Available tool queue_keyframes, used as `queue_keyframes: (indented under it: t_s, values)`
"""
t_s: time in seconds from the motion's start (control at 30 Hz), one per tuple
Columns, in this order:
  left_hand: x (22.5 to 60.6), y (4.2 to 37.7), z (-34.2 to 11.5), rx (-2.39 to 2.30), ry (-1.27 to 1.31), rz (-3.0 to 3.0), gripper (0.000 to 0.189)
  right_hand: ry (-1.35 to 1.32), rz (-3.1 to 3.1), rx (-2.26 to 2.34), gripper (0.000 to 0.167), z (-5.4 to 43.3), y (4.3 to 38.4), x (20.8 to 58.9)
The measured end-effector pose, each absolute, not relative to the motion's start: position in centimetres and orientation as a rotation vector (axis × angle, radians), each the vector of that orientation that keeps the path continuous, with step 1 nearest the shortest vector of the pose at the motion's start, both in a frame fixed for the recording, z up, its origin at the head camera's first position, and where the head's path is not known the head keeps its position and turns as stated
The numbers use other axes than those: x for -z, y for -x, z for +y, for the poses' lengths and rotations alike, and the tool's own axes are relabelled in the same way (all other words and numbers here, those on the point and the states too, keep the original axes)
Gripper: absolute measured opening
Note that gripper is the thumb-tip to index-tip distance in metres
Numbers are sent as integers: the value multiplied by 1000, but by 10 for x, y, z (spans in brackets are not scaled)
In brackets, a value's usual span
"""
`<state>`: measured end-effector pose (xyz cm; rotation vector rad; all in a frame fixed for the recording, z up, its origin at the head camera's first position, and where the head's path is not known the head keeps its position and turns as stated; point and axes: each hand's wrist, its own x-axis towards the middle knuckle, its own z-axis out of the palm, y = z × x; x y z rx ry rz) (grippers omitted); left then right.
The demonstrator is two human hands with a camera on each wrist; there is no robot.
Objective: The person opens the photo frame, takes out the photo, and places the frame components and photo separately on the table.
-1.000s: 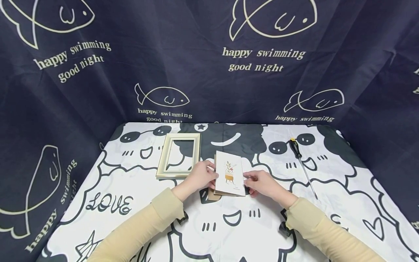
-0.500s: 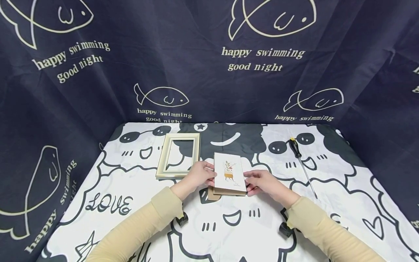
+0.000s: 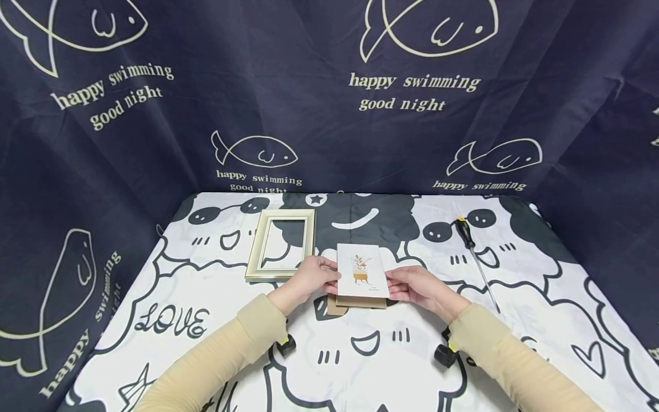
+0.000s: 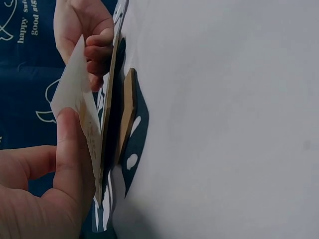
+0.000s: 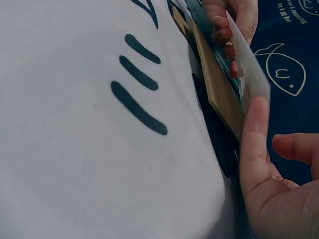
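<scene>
A white card (image 3: pixel 362 271) printed with a flower pot is held level between both hands in the head view. My left hand (image 3: pixel 312 278) pinches its left edge, thumb on top. From the other side, my right hand (image 3: pixel 419 288) pinches the right edge. Just beneath the card is a brown backing board (image 3: pixel 360 302), mostly covered by it; the left wrist view shows a gap between card and board (image 4: pixel 110 94) toward the far side. A brown stand piece (image 4: pixel 128 112) juts from under the board.
To the left lies a cream picture frame (image 3: pixel 254 252) with an open middle, close to my left hand. A black-handled screwdriver (image 3: pixel 465 234) lies at the right, its shaft angled toward the front. A dark curtain (image 3: pixel 329 91) rises behind the patterned tablecloth (image 3: pixel 350 377).
The card has straightened from a slight tilt and sits a little farther from the board's front edge, so more of the board shows. Both hands shifted slightly with it; frame and screwdriver stayed put.
</scene>
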<state>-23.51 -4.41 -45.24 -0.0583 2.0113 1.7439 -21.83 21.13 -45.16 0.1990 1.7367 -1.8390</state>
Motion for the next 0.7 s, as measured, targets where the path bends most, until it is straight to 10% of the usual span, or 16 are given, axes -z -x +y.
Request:
queue_keyframes:
  t_s: [0.7]
  values:
    - [456,229,-44,-1729,-82,2062,25,-266,1932,1732,25,209,222,457]
